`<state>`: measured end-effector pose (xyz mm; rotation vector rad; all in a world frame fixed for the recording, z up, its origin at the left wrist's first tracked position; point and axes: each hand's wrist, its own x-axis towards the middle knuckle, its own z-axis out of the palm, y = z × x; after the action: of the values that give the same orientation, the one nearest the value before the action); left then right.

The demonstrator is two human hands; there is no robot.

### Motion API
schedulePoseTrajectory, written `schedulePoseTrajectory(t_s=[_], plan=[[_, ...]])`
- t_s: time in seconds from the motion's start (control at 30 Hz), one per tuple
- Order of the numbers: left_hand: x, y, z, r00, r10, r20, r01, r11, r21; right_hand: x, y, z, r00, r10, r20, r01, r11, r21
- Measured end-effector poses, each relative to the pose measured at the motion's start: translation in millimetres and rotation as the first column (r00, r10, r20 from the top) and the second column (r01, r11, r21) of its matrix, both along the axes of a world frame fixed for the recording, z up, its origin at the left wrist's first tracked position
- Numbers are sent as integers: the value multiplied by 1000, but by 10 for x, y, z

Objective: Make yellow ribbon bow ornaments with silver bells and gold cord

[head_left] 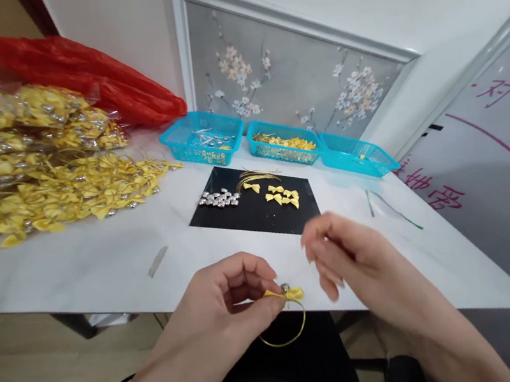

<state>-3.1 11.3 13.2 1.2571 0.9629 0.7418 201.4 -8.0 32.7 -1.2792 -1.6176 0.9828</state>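
My left hand (235,307) pinches a yellow ribbon bow (294,293) between thumb and fingertips, just over the table's front edge. A small silver bell (284,287) sits at the bow's middle, and a thin yellow cord (289,342) hangs from it in a loop. To the right, apart from the bow, is my right hand (342,254), its fingers loosely curled and nothing visible in them. Beyond both hands lies a black mat (240,221). On it are a cluster of silver bells (220,198), several yellow bows (282,196) and a few yellow cords (257,176).
Three blue baskets (197,118) (285,156) (357,165) line the back of the white table (102,267). Bagged and loose yellow bow strings (66,195) pile up at left beside a red plastic bag (86,75). A grey strip (158,261) and green strands (396,210) lie about.
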Motion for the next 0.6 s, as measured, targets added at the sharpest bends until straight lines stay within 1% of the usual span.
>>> schedulePoseTrajectory(t_s=[0.03, 0.07, 0.13, 0.27, 0.4, 0.53, 0.6], plan=[[5, -2, 2, 1000, -19, -4, 19, 999, 29, 0, -144, 1, 998, 16, 62, -13, 998, -55], [12, -4, 2, 999, -33, -4, 33, 998, 51, -9, -253, 0, 994, 17, 112, -9, 997, -71], [27, -6, -2, 999, -45, -12, 45, 996, 75, -40, -365, -9, 989, 21, 149, -11, 998, -68], [45, 10, -5, 998, -49, -41, 53, 994, 95, -72, -316, -64, 985, 53, 163, -46, 998, -46], [50, 38, 22, 996, -13, -93, 23, 994, 110, -53, -251, -128, 983, 23, 180, -25, 1000, 8], [26, 55, 69, 987, -67, -148, 81, 993, 86, -39, -262, -141, 986, 23, 167, -27, 999, 23], [-9, 51, 77, 985, -63, -160, 76, 994, 78, -40, -273, -133, 986, 8, 167, -13, 999, 31]])
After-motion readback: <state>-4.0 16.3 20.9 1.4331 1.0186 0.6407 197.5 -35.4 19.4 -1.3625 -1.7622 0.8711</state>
